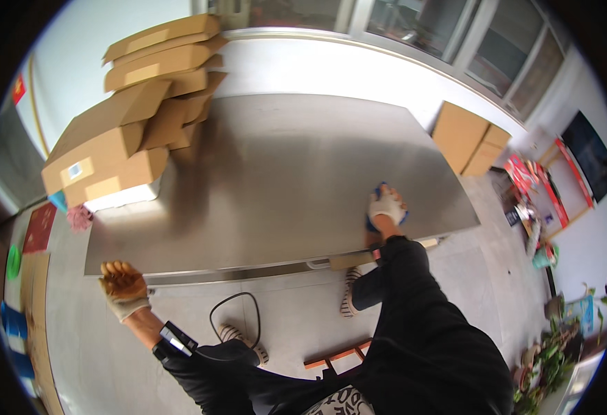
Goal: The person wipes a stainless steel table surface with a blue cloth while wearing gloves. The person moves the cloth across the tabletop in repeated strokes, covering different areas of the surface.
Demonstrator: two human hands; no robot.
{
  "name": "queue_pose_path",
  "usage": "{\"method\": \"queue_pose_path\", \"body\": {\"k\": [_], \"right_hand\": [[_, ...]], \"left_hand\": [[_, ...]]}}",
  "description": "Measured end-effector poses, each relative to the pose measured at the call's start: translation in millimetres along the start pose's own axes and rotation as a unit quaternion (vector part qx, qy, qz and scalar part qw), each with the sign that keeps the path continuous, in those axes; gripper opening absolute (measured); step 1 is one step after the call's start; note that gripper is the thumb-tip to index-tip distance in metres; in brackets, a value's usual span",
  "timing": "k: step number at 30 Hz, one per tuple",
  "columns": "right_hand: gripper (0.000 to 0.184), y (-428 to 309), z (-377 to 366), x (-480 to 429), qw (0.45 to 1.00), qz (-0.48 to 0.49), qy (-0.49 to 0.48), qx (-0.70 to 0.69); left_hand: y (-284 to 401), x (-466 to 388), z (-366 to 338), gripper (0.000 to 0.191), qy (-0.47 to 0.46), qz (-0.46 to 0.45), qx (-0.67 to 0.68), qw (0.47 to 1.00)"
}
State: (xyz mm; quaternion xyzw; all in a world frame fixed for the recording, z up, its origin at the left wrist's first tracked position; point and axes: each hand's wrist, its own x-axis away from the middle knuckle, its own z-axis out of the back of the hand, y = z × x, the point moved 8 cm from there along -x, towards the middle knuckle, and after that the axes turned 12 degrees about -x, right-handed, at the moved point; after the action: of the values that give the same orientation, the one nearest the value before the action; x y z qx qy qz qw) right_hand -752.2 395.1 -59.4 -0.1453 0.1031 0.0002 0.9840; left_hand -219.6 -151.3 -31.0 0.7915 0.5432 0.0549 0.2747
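Note:
In front of me stands a stainless steel table (282,171) with a shiny, reflective top. Near its front right part, my right hand (387,205), in a pale work glove, presses down on a blue cloth (370,224). Only the cloth's edges show around the hand, and blur softens them. My left hand (123,288) is at the front left corner of the table, in a glove with an orange-brown coating. Its fingers are loosely bent and nothing shows in them. Whether it touches the table edge, I cannot tell.
Stacked cardboard boxes (111,135) occupy the table's left end, above a white container (124,197). A pink cloth (79,218) hangs beside them. Flat cardboard (467,137) leans at the right wall. A black cable (258,311) loops beneath my left arm. Potted plants (552,353) stand lower right.

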Motion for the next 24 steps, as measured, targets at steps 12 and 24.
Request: {"method": "queue_pose_path", "body": {"k": [12,24], "right_hand": [[0.051,-159,9,167,0.954,0.264,-0.107,-0.097],[0.051,-159,-16,95,0.916,0.311,-0.186,-0.174]], "left_hand": [[-89,0,-77,0.034,0.024,0.097,-0.029,0.995],[-260,18,-64,0.050,0.053,0.107,-0.555,0.823]]}}
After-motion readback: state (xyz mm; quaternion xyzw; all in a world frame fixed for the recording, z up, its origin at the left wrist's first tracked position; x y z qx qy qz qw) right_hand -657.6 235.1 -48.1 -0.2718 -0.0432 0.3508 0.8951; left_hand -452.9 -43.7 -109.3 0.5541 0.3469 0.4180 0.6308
